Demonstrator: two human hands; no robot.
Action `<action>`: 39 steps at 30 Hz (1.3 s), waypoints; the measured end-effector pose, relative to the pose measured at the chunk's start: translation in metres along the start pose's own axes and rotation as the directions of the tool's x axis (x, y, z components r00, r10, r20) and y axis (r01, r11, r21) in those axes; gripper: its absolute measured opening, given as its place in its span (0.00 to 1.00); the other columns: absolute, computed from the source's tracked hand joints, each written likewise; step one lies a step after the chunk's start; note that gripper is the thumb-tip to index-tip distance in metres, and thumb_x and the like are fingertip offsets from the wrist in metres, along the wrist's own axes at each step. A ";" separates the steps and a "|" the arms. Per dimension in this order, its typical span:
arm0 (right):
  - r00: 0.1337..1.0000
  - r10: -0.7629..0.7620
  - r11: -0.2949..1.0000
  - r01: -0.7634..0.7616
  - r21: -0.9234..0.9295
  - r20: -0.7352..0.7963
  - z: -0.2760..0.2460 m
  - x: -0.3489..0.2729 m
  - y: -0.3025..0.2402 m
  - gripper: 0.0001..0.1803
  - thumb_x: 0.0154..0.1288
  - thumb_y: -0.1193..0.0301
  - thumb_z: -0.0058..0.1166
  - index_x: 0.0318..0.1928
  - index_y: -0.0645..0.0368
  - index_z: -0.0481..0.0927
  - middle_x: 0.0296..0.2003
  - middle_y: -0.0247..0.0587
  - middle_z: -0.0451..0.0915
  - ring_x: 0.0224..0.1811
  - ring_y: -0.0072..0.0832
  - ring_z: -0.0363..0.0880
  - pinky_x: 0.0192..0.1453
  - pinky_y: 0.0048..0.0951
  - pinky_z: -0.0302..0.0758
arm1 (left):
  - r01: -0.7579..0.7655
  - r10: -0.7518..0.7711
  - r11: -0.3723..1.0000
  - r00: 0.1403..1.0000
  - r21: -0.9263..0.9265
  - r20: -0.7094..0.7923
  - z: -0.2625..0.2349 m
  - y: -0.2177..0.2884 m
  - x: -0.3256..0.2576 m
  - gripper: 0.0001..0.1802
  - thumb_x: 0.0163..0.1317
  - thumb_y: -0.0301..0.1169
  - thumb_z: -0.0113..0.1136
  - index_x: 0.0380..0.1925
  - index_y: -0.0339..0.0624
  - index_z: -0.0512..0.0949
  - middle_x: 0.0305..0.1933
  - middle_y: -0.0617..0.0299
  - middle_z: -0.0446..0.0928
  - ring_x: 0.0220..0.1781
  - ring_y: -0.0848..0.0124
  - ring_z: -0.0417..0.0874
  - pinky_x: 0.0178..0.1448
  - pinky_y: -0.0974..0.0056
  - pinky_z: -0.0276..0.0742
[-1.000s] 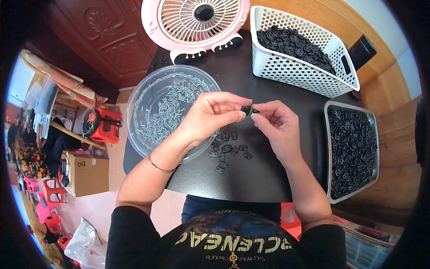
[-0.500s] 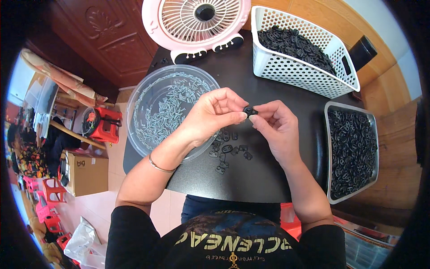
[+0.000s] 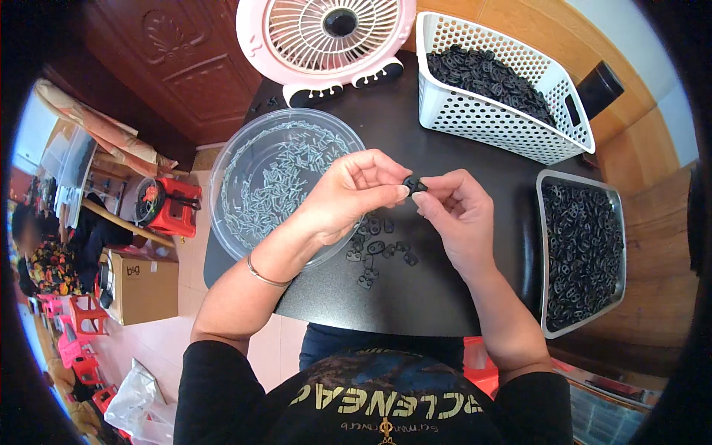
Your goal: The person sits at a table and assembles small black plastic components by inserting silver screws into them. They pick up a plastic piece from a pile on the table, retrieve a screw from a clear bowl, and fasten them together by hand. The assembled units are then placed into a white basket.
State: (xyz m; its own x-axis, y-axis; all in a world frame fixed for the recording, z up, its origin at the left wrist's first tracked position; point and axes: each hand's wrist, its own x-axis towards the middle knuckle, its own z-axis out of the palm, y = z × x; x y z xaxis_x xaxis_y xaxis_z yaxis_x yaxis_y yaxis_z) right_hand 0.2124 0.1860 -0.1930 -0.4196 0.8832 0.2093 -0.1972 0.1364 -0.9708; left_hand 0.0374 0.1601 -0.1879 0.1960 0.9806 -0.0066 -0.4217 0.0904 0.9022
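Observation:
Both hands meet above the dark table (image 3: 423,304), pinching a small black plastic piece (image 3: 412,183) between them. My left hand (image 3: 356,185) grips it from the left with thumb and fingertips. From the right, the thumb and fingertips of my right hand (image 3: 461,213) close on its other side. The fingers partly cover the piece, so its details are hard to make out. Several loose black two-hole pieces (image 3: 377,247) lie on the table just below my hands. Beside my left forearm stands a clear round tub (image 3: 216,194) with many small silvery screws (image 3: 278,182) in it.
A white perforated basket (image 3: 475,126) of black pieces stands at the back right. Nearer on the right, a silver-rimmed tray (image 3: 584,175) holds black two-hole pieces. A pink fan (image 3: 252,37) is at the back. Beyond the table's left edge are a cardboard box (image 3: 144,289) and a person (image 3: 59,259).
My hands stay in nearly the same place, still pinching the black plastic piece, which looks slightly turned. In the left background, the person has shifted a little.

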 end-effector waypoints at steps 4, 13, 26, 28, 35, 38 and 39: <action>1.000 0.001 1.000 -0.001 0.020 0.005 0.000 0.000 0.002 0.07 0.55 0.81 0.54 0.35 0.62 0.73 0.32 0.37 0.78 0.34 0.17 0.76 0.39 0.17 0.73 | 0.005 -0.005 1.000 1.000 -0.019 0.007 -0.003 -0.003 0.002 0.08 0.52 0.20 0.58 0.35 0.35 0.75 0.30 0.62 0.77 0.32 0.79 0.77 0.39 0.75 0.74; 1.000 0.012 1.000 -0.012 -0.021 0.020 0.001 0.001 -0.001 0.13 0.53 0.80 0.56 0.41 0.63 0.72 0.29 0.33 0.76 0.31 0.15 0.75 0.36 0.16 0.72 | 0.083 -0.085 0.994 0.996 -0.069 -0.019 0.000 0.001 0.000 0.09 0.53 0.22 0.58 0.36 0.36 0.76 0.31 0.63 0.77 0.30 0.79 0.76 0.38 0.76 0.74; 0.989 -0.065 0.978 0.089 -0.191 0.129 -0.004 0.003 0.006 0.18 0.48 0.79 0.61 0.43 0.59 0.78 0.28 0.30 0.72 0.27 0.13 0.69 0.32 0.15 0.70 | 0.241 -0.237 0.959 0.971 -0.152 0.045 -0.005 0.005 -0.002 0.10 0.55 0.25 0.58 0.36 0.40 0.69 0.30 0.64 0.74 0.33 0.78 0.76 0.38 0.76 0.75; 0.990 -0.065 0.976 0.090 -0.197 0.127 -0.005 0.002 0.008 0.17 0.48 0.79 0.61 0.42 0.59 0.78 0.28 0.30 0.73 0.28 0.13 0.70 0.32 0.15 0.70 | 0.248 -0.242 0.955 0.969 -0.164 0.057 -0.007 0.003 -0.002 0.10 0.55 0.25 0.58 0.36 0.40 0.69 0.29 0.64 0.74 0.32 0.77 0.77 0.37 0.76 0.75; 0.992 -0.058 0.987 0.073 -0.142 0.111 -0.003 0.002 0.010 0.17 0.47 0.78 0.62 0.42 0.59 0.78 0.29 0.30 0.74 0.27 0.13 0.71 0.31 0.15 0.70 | 0.245 -0.237 0.948 0.969 -0.201 0.063 -0.008 0.002 -0.001 0.11 0.55 0.24 0.58 0.37 0.39 0.68 0.30 0.63 0.74 0.32 0.77 0.77 0.38 0.75 0.76; 0.990 -0.069 0.981 0.089 -0.173 0.122 -0.004 0.002 0.009 0.18 0.47 0.78 0.62 0.42 0.59 0.78 0.28 0.30 0.74 0.27 0.13 0.71 0.31 0.15 0.70 | 0.239 -0.232 0.949 0.971 -0.206 0.055 -0.008 0.001 -0.001 0.13 0.54 0.24 0.58 0.38 0.38 0.68 0.30 0.62 0.75 0.33 0.76 0.77 0.38 0.75 0.76; 0.990 -0.070 0.977 0.093 -0.193 0.121 -0.003 0.003 0.008 0.18 0.47 0.78 0.62 0.42 0.59 0.78 0.28 0.30 0.74 0.27 0.13 0.71 0.31 0.15 0.70 | 0.237 -0.230 0.949 0.972 -0.207 0.057 -0.007 0.001 -0.001 0.13 0.54 0.24 0.59 0.39 0.38 0.67 0.30 0.62 0.75 0.33 0.76 0.77 0.38 0.75 0.76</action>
State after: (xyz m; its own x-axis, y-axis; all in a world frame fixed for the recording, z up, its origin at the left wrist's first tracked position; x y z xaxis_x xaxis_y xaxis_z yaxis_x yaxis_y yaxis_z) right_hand 0.2128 0.1908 -0.2004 -0.5093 0.8104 0.2896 -0.0602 0.3021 -0.9514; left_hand 0.0305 0.1607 -0.1904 0.3381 0.9220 -0.1888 -0.5373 0.3538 0.7656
